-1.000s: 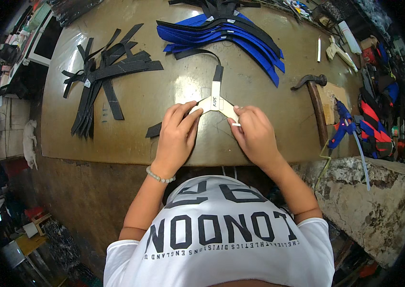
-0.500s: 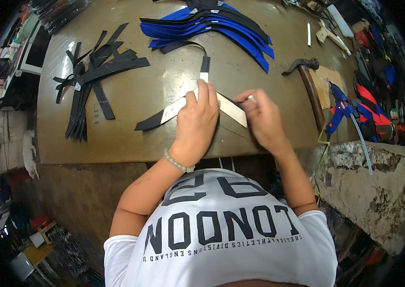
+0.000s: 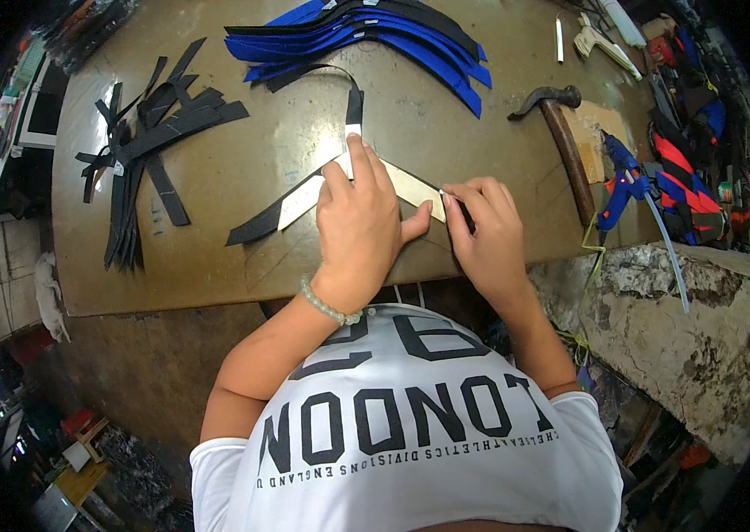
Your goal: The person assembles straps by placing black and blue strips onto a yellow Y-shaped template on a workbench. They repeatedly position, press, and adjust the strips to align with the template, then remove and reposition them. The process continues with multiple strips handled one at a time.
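pressing flat at the centre of the frame, the left hand (image 3: 359, 226) pins a v-shaped black strap (image 3: 304, 197) with pale backing to the brown table (image 3: 215, 257), while the right hand (image 3: 480, 226) pinches its right end; blue pieces (image 3: 375, 35) lie at upper centre, a hammer (image 3: 561, 133) at upper right

White short-sleeved T-shirt, black block lettering; pale beaded bracelet (image 3: 329, 304) on left wrist.

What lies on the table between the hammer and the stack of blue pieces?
In the head view, only bare brown table lies between the hammer and the stack of blue pieces.
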Motion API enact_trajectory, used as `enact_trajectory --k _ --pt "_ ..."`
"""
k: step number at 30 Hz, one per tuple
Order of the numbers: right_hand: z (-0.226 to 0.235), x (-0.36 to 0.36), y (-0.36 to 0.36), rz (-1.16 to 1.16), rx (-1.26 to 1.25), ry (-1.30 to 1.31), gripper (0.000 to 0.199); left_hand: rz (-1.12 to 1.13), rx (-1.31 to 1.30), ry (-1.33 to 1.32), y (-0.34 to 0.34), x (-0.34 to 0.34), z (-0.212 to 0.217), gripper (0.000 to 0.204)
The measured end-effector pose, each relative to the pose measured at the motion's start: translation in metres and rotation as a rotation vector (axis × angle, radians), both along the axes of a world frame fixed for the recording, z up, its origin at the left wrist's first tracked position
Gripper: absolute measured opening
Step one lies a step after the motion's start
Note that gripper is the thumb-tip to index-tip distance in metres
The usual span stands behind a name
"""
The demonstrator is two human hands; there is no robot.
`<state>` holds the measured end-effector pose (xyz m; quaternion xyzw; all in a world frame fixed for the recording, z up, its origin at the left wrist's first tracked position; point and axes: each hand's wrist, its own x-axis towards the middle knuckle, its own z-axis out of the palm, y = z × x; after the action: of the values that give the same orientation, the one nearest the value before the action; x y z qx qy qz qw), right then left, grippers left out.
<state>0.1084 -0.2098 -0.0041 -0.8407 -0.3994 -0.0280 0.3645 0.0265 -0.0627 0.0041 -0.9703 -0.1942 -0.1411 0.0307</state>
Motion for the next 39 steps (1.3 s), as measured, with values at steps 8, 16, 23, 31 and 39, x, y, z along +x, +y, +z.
enact_trajectory --k 8,16,23,31,39 --pt "0.031 -0.01 -0.014 0.185 -0.173 -0.056 0.009 0.008 0.014 0.063 0.001 0.002 0.005 0.087" --pt "0.012 0.064 0.071 0.319 0.099 0.049 0.012 -0.001 0.002 0.044 0.002 0.002 -0.001 0.087" --pt "-0.001 0.084 0.116 0.609 -0.005 -0.13 0.015 0.008 0.014 0.062 0.004 0.001 -0.005 0.091" --pt "0.008 0.079 0.103 0.548 -0.163 -0.362 0.016 0.001 0.01 0.056 0.004 -0.001 -0.003 0.091" --pt "0.008 0.06 0.111 0.522 -0.016 -0.031 0.013 0.002 -0.059 -0.013 0.003 -0.008 -0.006 0.089"
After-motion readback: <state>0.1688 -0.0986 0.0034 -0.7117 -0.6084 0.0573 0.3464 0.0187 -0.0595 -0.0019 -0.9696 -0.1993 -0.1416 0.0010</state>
